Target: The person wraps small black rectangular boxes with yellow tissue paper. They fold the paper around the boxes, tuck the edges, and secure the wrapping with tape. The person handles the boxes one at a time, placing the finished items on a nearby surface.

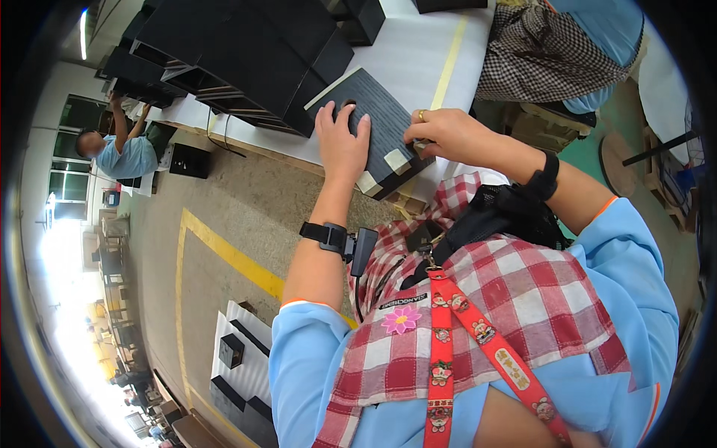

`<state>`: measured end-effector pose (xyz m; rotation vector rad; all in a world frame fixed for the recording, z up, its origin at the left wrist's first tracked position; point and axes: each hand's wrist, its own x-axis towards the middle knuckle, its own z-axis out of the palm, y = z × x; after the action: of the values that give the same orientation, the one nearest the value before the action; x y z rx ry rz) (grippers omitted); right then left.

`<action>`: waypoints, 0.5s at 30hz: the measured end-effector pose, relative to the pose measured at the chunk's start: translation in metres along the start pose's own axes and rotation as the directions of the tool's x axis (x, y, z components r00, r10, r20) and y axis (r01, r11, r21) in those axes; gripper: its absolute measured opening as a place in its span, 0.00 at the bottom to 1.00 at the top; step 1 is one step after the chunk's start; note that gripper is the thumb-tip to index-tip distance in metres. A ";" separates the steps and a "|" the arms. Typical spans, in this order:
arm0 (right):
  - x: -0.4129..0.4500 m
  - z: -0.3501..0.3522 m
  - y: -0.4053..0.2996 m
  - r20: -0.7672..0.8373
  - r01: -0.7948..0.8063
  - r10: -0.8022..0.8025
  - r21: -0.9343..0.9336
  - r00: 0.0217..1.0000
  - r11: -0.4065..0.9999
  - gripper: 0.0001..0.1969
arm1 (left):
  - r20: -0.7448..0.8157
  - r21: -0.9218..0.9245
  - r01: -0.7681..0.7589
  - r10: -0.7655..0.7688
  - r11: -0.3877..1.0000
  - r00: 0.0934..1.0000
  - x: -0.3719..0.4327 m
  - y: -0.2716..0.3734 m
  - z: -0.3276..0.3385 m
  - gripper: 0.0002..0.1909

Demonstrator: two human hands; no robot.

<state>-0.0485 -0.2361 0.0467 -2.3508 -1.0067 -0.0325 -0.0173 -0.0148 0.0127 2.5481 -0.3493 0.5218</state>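
Observation:
A dark grey panel or shallow box [376, 117] with fine ribbed lines lies on a white-covered worktable [409, 50]. It has a small round hole, a pale strip along its far edge and pale tape pieces [397, 161] near its close corners. My left hand [343, 140] rests on its left side with fingers spread, near the hole. At the right edge of the panel, my right hand [442, 131] has its fingers bent and pinched together; whether something small is between them cannot be made out.
Large black cabinets [241, 50] stand stacked at the table's left. A co-worker in a checked apron [538, 56] is close by at the upper right; another person [126, 151] works at the far left. A black cable [224, 134] hangs from the table edge.

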 end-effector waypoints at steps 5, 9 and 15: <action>-0.006 -0.001 -0.009 -0.106 0.058 -0.069 -0.108 0.992 0.993 0.16 | -0.009 -0.023 0.002 -0.003 1.000 1.000 0.001 0.001 -0.001 0.21; -0.006 -0.001 -0.005 -0.103 -0.010 0.004 -0.061 0.995 0.998 0.17 | -0.035 -0.013 -0.010 0.009 1.000 0.999 -0.001 -0.002 0.001 0.21; -0.004 0.005 -0.006 -0.185 0.120 -0.147 -0.147 0.972 0.982 0.15 | -0.030 -0.028 -0.014 0.013 1.000 0.999 0.000 -0.001 0.000 0.21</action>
<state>-0.0564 -0.2324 0.0448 -2.3402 -1.0927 -0.3873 -0.0168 -0.0137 0.0123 2.5098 -0.3606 0.5556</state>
